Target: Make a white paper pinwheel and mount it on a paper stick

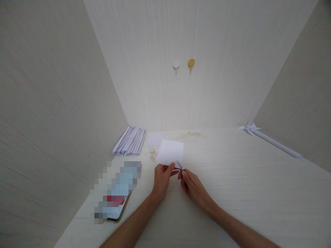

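Observation:
My left hand [162, 177] pinches the near edge of a white square of paper [170, 152] and holds it up over the pale wooden desk [232, 179]. My right hand [190, 183] is closed round a small thin metal object [179, 166], perhaps a pin or tiny scissors, whose tip touches the paper's lower right corner. Both hands meet at the desk's middle.
A stack of folded white paper strips [130, 141] lies at the back left, with a small white sheet [154, 139] and a heap of small pale bits [152, 153] beside it. A phone [117, 193] rests at the left. A white paper pinwheel on a stick [263, 136] lies right. Two hooks [183, 64] hang on the wall.

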Tool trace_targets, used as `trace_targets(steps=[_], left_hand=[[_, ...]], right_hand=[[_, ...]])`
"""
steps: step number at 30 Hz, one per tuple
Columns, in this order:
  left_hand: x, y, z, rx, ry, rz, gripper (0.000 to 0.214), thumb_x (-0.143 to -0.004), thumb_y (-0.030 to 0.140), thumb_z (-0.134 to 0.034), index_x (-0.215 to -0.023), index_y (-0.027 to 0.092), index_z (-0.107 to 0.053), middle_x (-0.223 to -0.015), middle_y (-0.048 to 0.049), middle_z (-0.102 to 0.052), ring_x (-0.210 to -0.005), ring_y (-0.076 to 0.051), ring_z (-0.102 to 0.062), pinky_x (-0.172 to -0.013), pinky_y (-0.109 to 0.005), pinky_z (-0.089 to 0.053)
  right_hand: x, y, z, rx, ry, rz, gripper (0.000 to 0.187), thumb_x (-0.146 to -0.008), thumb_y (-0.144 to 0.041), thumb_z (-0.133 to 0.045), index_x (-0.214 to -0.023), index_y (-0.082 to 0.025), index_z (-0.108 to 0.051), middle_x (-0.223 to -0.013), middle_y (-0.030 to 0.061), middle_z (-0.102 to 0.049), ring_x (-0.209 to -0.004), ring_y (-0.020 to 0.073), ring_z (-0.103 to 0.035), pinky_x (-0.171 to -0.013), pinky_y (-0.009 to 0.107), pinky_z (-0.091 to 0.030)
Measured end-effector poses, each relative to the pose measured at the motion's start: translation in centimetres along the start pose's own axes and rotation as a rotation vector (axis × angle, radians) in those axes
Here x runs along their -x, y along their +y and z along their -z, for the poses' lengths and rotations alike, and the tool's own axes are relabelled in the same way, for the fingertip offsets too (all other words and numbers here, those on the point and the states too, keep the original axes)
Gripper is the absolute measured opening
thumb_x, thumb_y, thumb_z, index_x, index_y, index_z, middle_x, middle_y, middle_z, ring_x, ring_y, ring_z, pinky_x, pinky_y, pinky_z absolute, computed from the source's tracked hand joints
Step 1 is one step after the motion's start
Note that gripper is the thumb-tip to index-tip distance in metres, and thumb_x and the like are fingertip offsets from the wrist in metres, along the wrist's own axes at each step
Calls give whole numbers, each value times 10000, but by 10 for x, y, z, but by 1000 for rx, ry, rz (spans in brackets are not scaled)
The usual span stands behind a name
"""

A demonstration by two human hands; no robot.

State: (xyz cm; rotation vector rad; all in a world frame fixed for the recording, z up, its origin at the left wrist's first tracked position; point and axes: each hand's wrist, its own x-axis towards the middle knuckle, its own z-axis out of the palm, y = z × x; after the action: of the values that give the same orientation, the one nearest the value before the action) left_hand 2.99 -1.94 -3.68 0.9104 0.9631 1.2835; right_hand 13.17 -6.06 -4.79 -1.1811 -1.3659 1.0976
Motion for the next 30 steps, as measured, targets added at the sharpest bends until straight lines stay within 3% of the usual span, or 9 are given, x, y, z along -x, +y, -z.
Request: trace_targets(steps=[30], left_hand=[[3, 0, -1, -55, -49, 19, 216, -556, 284, -641, -547, 74, -592, -477, -1, -578, -498, -130, -572, -592, -283, -496]], right_hand=[[0, -4, 0, 96, 27, 39, 338, -821, -416, -237, -629, -183, -390, -425, -69, -337, -385, 80, -303, -394, 199, -256]])
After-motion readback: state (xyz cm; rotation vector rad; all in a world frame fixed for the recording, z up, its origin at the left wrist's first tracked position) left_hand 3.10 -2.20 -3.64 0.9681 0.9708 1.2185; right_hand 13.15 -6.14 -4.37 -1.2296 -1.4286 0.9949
